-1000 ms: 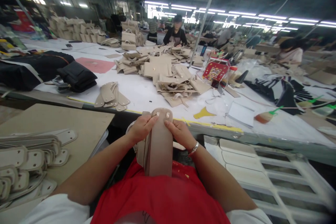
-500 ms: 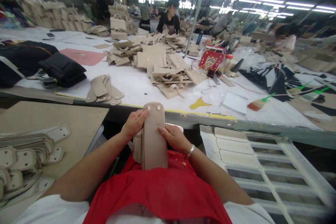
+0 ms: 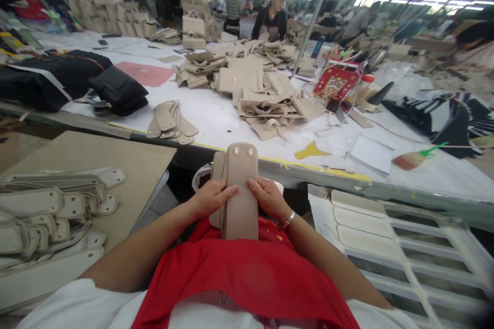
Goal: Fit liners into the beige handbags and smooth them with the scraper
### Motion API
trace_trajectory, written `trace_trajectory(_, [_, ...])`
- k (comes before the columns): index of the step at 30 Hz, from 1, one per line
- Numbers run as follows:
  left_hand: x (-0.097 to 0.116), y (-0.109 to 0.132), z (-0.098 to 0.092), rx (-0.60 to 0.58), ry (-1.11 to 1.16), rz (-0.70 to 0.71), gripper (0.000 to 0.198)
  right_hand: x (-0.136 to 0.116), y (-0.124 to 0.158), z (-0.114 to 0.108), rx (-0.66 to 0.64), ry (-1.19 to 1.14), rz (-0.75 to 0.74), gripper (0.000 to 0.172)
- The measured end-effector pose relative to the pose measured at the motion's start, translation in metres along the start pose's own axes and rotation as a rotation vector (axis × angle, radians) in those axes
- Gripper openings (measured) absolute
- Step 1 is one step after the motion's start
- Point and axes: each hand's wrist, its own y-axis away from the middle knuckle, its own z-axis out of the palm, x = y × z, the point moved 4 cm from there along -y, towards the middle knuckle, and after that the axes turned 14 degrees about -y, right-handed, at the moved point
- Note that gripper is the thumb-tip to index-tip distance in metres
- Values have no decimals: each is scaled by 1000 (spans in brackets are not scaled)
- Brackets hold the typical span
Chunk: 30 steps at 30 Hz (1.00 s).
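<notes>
A beige leather piece (image 3: pixel 242 200) with a rounded top end and two small pale tabs stands upright in front of the red apron (image 3: pixel 250 272). My left hand (image 3: pixel 213 196) grips its left side, thumb lying on the front face. On the right edge, my right hand (image 3: pixel 270 196) holds it with the thumb also on the front; a bracelet is on that wrist. Behind the piece is a beige bag part (image 3: pixel 218 164) with a clear-wrapped loop at its left. The fingers behind the leather are partly hidden.
Beige parts (image 3: pixel 247 74) pile up on the white table (image 3: pixel 216 123), with strap pieces (image 3: pixel 172 121) near its edge. Black bags (image 3: pixel 119 90) lie left. More straps (image 3: pixel 57 200) cover a board at lower left; a white rack (image 3: pixel 417 247) stands right. A person (image 3: pixel 270 20) is across the table.
My left hand has slid down from the top of the leather piece to its side. The view has shifted, so the table contents appear further right.
</notes>
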Motion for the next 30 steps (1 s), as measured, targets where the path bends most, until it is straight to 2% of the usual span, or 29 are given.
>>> trace_trajectory(4, [-11,-5,12,-18,270,-21,45,-7,2,-3,65,212,-36,45])
trace_trajectory(7, [-19,-12,20,-46,433,-32,46,-8,8,-5,-20,382,7,45])
trace_trajectory(9, [-21,-16,20,-29,409,-47,47,-4,15,-7,-100,391,62,45])
trace_trajectory(12, [-20,-17,17,-1,263,-76,47,6,22,-7,-126,197,116,46])
trace_trajectory(15, [-15,-8,18,-81,163,-78,48,17,24,-4,-101,-6,122,45])
trace_trajectory(17, [-12,1,21,-143,129,-59,45,22,22,-2,-68,-47,121,46])
trace_trajectory(21, [-10,12,27,-90,133,-56,44,24,20,-2,-26,45,82,47])
trace_trajectory(26, [-15,14,32,-25,236,-148,48,23,35,-3,-187,183,131,47])
trace_trajectory(28, [-19,16,34,-46,266,-164,49,23,42,-2,-197,225,135,49])
trace_trajectory(30, [-21,21,38,-128,240,-121,47,23,46,-1,-171,196,121,50])
